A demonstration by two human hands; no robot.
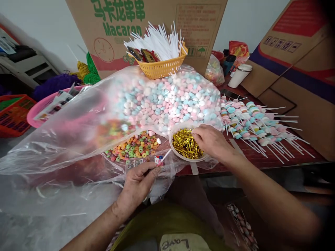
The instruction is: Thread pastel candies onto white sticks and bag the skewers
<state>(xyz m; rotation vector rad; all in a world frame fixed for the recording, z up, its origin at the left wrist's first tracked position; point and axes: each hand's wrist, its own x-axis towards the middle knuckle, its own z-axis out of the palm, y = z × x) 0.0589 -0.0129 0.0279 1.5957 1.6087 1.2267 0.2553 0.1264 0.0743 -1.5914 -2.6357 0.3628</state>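
My left hand (140,181) is closed in a pinch on the lower part of a white lollipop stick (167,154). A small printed piece with red, white and blue (158,159) shows at those fingertips. My right hand (213,141) reaches over the right rim of a round clear plastic bowl (171,138). Its fingers are pinched together at the gold twist ties (185,143) in the bowl; whether one is between the fingertips is hidden. Left of the bowl lie colourful ring-shaped candies (138,145), partly under clear plastic.
Behind is a large clear bag of pastel candies (167,101). A yellow basket (162,68) of white sticks stands on it. Finished candy skewers (251,118) lie piled at right. A white cup (240,76), cartons (300,87) and a pink basket (34,113) surround the table.
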